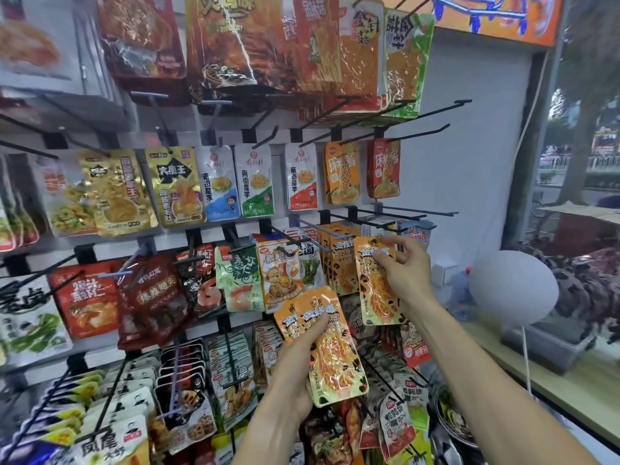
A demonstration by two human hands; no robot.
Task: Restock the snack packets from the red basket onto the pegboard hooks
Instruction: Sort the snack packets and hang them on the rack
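My right hand (407, 268) pinches the top of one orange snack packet (377, 290) and holds it up near the tip of a black pegboard hook (369, 226), in front of matching orange packets (339, 263) hanging there. My left hand (295, 367) grips a small stack of the same orange packets (335, 350) lower down, thumb across their top. The pegboard (469, 182) is white with rows of hooks. The red basket is out of view.
Many other snack packets hang in rows left and below. Long bare hooks (432, 110) stick out at the upper right. A white round lamp (513, 286) and a wooden counter (570, 391) stand to the right, with a metal bowl (453, 421) below.
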